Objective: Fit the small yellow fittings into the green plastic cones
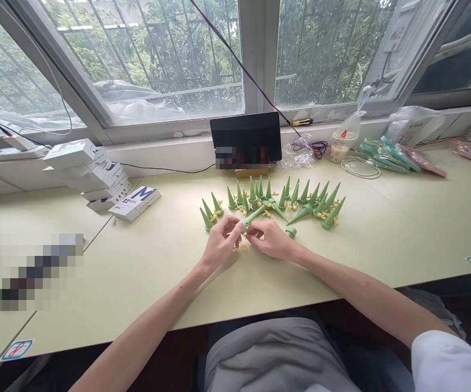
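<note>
My left hand is closed around the near end of a green plastic plant-watering spike, which slants away to the upper right. Beside it, my right hand pinches at that same near end; what lies between its fingertips is too small to make out. Small yellow valve pieces show under my hands. A loose green cap lies just past my right hand. Behind, several green spikes stand point up in an arc, many with yellow valves at the base. Some others lie on their sides.
A dark tablet leans at the window. White boxes are stacked at left, with one box lying in front. To the right are a bagged cup, a white cable and plastic-wrapped green and pink items.
</note>
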`<state>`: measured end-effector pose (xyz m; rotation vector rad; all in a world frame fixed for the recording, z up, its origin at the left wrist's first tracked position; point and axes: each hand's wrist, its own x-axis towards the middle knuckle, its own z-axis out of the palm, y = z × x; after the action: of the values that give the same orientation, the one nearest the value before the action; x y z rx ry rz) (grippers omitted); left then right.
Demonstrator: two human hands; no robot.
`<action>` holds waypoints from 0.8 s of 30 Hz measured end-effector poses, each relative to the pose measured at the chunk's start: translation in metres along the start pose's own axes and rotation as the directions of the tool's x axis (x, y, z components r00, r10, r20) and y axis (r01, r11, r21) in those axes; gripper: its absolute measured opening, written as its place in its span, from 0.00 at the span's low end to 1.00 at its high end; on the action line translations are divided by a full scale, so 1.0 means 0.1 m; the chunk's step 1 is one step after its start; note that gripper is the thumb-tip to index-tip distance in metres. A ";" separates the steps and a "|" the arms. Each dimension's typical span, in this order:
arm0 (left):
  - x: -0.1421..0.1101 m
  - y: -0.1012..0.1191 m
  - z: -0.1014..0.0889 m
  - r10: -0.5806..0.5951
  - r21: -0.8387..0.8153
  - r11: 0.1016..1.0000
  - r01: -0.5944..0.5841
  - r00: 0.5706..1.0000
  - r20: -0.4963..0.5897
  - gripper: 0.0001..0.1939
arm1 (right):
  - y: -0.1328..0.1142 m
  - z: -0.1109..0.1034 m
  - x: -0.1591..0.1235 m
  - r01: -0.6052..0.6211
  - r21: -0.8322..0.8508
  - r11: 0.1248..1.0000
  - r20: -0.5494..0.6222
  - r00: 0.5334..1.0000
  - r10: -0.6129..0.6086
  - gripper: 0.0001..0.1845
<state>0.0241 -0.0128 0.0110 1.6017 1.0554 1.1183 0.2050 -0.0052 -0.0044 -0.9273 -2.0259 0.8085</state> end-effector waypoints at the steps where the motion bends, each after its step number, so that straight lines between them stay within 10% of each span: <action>1: 0.00 0.00 0.00 -0.003 -0.003 1.000 0.003 1.000 0.005 0.15 | -0.01 0.00 0.00 -0.010 0.012 1.000 0.001 1.000 0.010 0.08; 24: 0.01 0.03 0.01 -0.059 -0.032 0.998 0.059 0.998 -0.008 0.17 | -0.01 -0.01 0.00 0.056 0.002 0.998 0.035 0.998 -0.056 0.10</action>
<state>0.0256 -0.0131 0.0137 1.5322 1.0786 1.0979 0.2058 -0.0060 -0.0030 -0.8579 -2.0722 0.7999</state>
